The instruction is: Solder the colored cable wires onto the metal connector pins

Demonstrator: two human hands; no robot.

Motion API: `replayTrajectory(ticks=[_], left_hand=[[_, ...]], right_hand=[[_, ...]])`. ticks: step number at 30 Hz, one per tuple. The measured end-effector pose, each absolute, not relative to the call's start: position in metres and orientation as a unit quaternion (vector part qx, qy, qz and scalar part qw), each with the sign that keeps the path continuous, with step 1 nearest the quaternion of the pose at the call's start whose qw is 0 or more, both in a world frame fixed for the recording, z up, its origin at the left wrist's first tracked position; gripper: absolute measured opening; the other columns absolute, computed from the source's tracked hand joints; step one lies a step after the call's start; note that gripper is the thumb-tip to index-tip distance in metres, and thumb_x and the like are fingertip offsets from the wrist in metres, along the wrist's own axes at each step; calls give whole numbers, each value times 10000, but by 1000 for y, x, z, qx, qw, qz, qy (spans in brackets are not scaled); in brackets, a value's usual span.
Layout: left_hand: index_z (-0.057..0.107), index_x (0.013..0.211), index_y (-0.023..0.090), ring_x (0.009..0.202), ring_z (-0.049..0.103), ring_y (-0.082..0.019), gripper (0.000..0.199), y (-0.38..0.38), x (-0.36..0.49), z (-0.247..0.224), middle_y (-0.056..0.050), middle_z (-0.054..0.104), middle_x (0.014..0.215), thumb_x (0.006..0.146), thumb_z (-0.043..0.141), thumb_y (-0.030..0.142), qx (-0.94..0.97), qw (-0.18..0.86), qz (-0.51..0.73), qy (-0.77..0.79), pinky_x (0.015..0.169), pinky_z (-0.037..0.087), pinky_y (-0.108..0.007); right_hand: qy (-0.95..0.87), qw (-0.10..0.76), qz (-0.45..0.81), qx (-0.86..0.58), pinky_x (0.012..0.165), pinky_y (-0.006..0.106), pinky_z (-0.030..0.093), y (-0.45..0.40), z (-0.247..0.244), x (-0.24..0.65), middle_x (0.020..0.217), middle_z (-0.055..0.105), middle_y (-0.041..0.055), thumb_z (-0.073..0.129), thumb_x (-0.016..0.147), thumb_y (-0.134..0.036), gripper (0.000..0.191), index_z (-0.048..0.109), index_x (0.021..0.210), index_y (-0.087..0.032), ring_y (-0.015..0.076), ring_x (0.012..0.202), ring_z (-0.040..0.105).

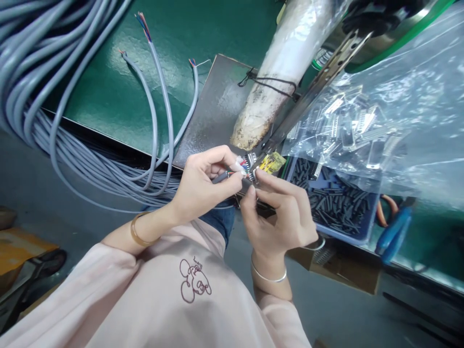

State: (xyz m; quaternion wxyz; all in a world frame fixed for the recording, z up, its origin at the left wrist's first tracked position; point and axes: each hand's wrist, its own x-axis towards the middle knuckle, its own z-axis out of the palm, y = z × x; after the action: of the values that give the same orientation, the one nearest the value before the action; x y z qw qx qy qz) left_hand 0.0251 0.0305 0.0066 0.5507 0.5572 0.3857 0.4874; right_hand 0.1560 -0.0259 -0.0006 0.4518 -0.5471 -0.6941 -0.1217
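My left hand is closed in a pinch on the end of a grey cable, whose thin coloured wires fan out past the fingertips. Those wires meet a small metal connector with a row of pins. On the connector's near side, the thumb and fingers of my right hand are pinched together; whatever they hold is too small to make out. Just beyond the fingertips, the tip of a soldering iron-like metal tool points down at the connector. A yellow piece lies beside it.
Bundled grey cables fill the left side, some with stripped ends. A white wrapped tube slants over a dark plate. At right are a bin of short black sleeves, a plastic bag of connectors and blue-handled pliers.
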Motion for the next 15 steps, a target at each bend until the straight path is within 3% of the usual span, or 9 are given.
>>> replayTrajectory(ticks=[4, 7, 11, 13, 15], left_hand=[[580, 664, 115, 577, 507, -42, 103, 30, 22, 5, -43, 649, 758, 708, 673, 108, 538, 595, 454, 387, 494, 396, -135], [590, 688, 123, 485, 437, -30, 122, 29, 19, 5, -7, 594, 636, 701, 712, 113, 490, 666, 413, 381, 428, 330, -138], [631, 768, 127, 402, 422, -40, 165, 28, 10, 6, 33, 527, 514, 734, 786, 171, 404, 792, 322, 326, 380, 290, -146], [642, 774, 124, 397, 447, -52, 215, 27, 5, 7, 17, 554, 524, 752, 820, 241, 381, 828, 284, 298, 369, 285, -156], [653, 778, 119, 408, 473, -58, 232, 25, 1, 7, 6, 574, 538, 789, 817, 283, 385, 836, 267, 284, 377, 319, -160]], right_hand=[[-711, 436, -118, -540, 705, 180, 588, -30, -4, 159, 958, 771, 70, 733, 836, -54, 194, 568, 847, -155, 114, 781, 737], [-704, 466, -101, -527, 707, 202, 605, -35, -7, 167, 937, 769, 67, 717, 844, -43, 169, 589, 876, -149, 135, 796, 752], [-737, 508, -54, -442, 674, 209, 613, -40, -11, 180, 1148, 747, 120, 636, 900, -57, 142, 548, 826, -142, 149, 823, 765], [-764, 482, -59, -424, 627, 169, 579, -42, -12, 184, 1169, 744, 122, 627, 906, -62, 188, 516, 780, -148, 133, 816, 762], [-772, 445, -60, -450, 589, 150, 541, -43, -14, 183, 1061, 769, 81, 635, 903, -59, 212, 514, 758, -157, 113, 775, 748]])
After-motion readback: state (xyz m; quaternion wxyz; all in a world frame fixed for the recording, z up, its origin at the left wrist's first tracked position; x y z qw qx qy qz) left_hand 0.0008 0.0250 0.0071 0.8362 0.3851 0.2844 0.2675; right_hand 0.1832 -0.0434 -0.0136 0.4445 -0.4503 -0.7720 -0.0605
